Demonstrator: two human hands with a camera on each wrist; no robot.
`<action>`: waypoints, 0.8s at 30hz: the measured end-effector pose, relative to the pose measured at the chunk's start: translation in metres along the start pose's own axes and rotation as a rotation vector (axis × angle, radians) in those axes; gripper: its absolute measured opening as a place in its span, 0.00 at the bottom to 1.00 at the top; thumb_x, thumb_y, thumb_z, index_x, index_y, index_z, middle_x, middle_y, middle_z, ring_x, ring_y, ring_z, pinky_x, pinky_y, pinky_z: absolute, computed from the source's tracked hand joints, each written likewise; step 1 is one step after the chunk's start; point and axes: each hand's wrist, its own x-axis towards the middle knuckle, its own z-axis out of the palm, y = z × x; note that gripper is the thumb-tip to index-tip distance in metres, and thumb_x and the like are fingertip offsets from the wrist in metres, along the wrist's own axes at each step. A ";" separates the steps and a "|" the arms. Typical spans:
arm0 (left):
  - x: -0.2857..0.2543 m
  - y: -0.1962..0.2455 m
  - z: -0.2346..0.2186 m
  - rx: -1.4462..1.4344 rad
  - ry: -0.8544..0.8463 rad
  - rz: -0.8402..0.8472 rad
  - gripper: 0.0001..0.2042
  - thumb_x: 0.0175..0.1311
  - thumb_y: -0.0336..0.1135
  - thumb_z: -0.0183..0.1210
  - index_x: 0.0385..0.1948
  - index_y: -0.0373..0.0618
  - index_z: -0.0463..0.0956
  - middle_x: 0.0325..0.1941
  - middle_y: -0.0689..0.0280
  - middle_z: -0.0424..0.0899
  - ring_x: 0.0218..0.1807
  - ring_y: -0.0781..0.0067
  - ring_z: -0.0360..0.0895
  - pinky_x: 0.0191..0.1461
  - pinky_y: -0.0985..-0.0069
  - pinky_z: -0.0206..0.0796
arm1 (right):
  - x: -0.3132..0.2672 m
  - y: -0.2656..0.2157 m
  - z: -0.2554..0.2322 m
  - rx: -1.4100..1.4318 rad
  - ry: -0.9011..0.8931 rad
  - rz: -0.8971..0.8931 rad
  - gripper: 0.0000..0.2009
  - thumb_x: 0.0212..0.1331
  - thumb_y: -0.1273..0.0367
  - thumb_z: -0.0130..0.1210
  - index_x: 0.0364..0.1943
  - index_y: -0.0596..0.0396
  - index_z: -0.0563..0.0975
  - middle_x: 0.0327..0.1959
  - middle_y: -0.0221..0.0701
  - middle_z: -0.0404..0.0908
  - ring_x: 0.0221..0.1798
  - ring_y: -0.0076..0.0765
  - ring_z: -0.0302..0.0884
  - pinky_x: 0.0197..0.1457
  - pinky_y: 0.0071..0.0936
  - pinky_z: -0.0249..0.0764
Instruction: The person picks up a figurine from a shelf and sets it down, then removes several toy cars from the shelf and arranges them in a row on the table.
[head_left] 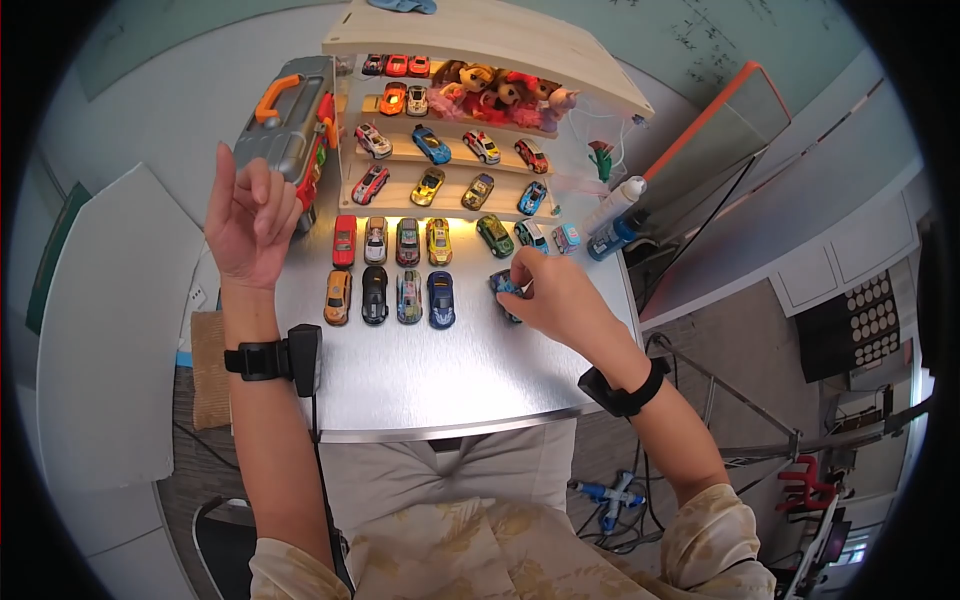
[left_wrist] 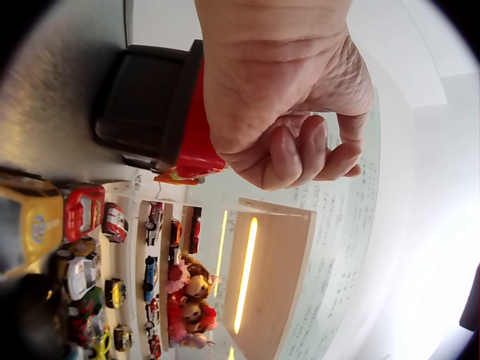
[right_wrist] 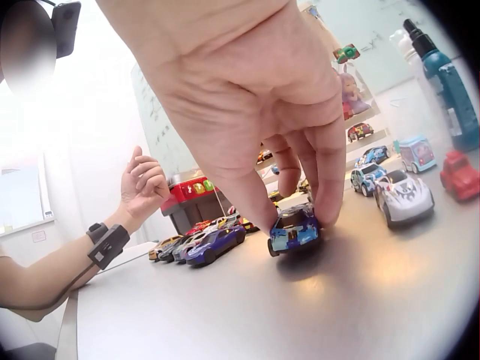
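My right hand (head_left: pixel 572 302) pinches a blue toy car (right_wrist: pixel 295 229) between thumb and fingers, low over the metal tabletop. Left of it stand two rows of toy cars, with a dark blue car (head_left: pixel 441 299) closest. In the right wrist view a white toy car (right_wrist: pixel 405 198) and a red toy car (right_wrist: pixel 460 175) stand right of the held one. My left hand (head_left: pixel 251 218) is raised at the left, loosely curled with nothing in it, in front of a grey case (head_left: pixel 290 100) with orange handles.
Behind the rows, a lit wooden shelf (head_left: pixel 450 205) carries more toy cars and several dolls (head_left: pixel 500 92). A blue spray bottle (head_left: pixel 613 236) and a white bottle (head_left: pixel 618 200) stand at the right edge. The metal table (head_left: pixel 440 385) ends close to the person's lap.
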 end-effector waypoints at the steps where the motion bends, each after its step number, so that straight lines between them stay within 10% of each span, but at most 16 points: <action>1: 0.000 0.000 0.000 -0.001 0.000 0.000 0.28 0.84 0.55 0.38 0.22 0.49 0.68 0.11 0.73 0.61 0.14 0.83 0.51 0.18 0.81 0.46 | 0.002 -0.001 -0.005 -0.006 0.015 0.037 0.13 0.53 0.69 0.70 0.35 0.62 0.78 0.28 0.48 0.84 0.33 0.54 0.85 0.40 0.44 0.79; 24: 0.000 0.000 -0.004 0.001 0.018 -0.005 0.28 0.84 0.57 0.38 0.21 0.49 0.68 0.11 0.73 0.61 0.14 0.82 0.51 0.19 0.81 0.46 | 0.064 -0.045 0.002 0.000 0.117 -0.171 0.14 0.56 0.67 0.71 0.35 0.63 0.80 0.31 0.49 0.86 0.35 0.56 0.86 0.42 0.44 0.81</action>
